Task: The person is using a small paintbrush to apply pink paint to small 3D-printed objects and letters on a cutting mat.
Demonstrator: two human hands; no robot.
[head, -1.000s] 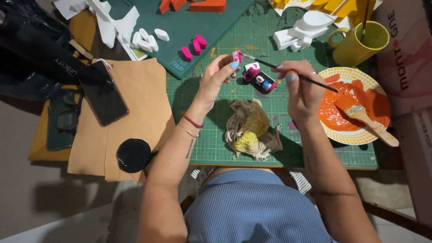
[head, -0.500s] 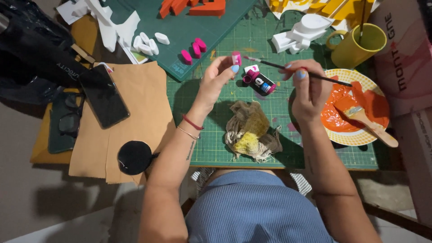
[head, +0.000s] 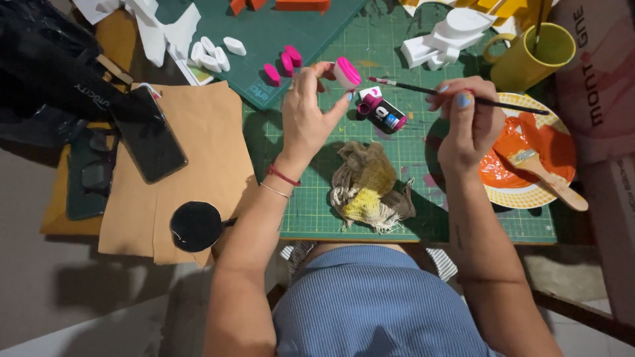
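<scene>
The left hand [head: 307, 116] pinches a small white piece with a pink face [head: 346, 71] above the green mat [head: 410, 158]; the right hand [head: 466, 122] is closed on a thin brush [head: 423, 88], tip near the piece; painting seems under way; the next stroke needs a steady, light touch.

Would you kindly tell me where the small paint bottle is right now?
In the head view, the paint bottle lies on its side on the green cutting mat, between the left hand and right hand.
</scene>
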